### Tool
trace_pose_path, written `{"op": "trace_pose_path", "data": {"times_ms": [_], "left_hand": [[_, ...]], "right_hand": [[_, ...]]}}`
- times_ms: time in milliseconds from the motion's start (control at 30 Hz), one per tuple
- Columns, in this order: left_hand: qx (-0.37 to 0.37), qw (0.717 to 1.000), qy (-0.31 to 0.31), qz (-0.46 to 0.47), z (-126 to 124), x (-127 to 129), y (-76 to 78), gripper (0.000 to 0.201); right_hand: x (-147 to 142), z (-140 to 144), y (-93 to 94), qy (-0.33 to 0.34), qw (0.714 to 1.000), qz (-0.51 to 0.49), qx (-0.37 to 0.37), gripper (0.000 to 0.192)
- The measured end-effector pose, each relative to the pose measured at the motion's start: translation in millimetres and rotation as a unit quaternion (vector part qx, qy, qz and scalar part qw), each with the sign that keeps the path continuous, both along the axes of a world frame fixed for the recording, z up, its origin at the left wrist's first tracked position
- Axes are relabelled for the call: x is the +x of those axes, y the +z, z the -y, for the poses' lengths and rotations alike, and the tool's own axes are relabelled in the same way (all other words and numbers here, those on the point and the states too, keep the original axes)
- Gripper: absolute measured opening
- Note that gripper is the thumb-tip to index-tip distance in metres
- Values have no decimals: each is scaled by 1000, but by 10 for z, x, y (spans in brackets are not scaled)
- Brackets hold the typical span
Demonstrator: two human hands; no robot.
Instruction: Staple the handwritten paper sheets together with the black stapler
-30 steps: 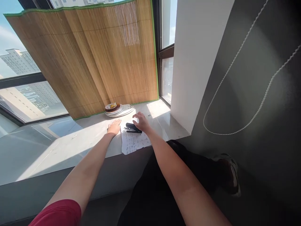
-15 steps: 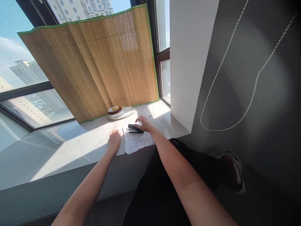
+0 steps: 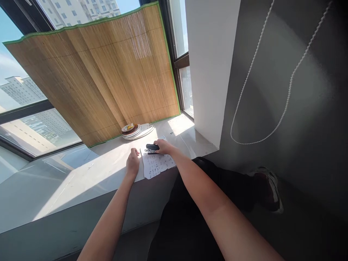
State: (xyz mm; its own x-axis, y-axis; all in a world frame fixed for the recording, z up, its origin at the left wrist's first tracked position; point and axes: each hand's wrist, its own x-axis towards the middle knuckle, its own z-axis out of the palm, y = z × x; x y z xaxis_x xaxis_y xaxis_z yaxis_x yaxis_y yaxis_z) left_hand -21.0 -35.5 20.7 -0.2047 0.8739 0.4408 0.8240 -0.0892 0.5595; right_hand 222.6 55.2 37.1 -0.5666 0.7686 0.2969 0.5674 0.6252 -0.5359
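My right hand (image 3: 164, 147) is closed around the back end of a black stapler (image 3: 152, 146). The stapler lies over handwritten sheets of paper (image 3: 156, 167) on the white window sill (image 3: 108, 170). Its front end points left, toward my other hand. Just left of the paper's edge, my left hand (image 3: 133, 162) rests on the sill with its fingers curled in. The thumb side is close to the paper edge; whether a bit of it is pinched there cannot be made out.
Behind the paper stands a stack of plates (image 3: 132, 131). A bamboo mat (image 3: 108, 76) with green edging leans against the window. At the right are a white wall corner (image 3: 210, 72) and a hanging bead chain (image 3: 246, 81). My leg is below the sill.
My right hand has closed on the stapler, where its fingers were raised before. My left hand's fingers have curled up from lying flatter on the sill. The view has shifted slightly.
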Motion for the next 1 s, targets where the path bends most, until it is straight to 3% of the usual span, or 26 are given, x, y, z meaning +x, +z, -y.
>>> {"op": "trace_pose_path", "data": {"times_ms": [200,367,633,800,1000], "left_hand": [[55,996,-52,40,-12,50,52,12],[38,991,-127,20,-12,21,51,22],[42,983,-178,3,-82,-63,-24,26],[96,980,-159,-77,-96,-157,-77,31],[148,973,-138,-108,-51,-165,-56,23]], "right_hand": [[-24,25,20,-10,1000,3,-18,20],[-5,34,45,-17,999,24,-33,19],[-21,55,70,-30,997,48,-50,25],[-38,118,149,-8,997,80,-21,25],[-71,239,245,20,992,94,80,21]]}}
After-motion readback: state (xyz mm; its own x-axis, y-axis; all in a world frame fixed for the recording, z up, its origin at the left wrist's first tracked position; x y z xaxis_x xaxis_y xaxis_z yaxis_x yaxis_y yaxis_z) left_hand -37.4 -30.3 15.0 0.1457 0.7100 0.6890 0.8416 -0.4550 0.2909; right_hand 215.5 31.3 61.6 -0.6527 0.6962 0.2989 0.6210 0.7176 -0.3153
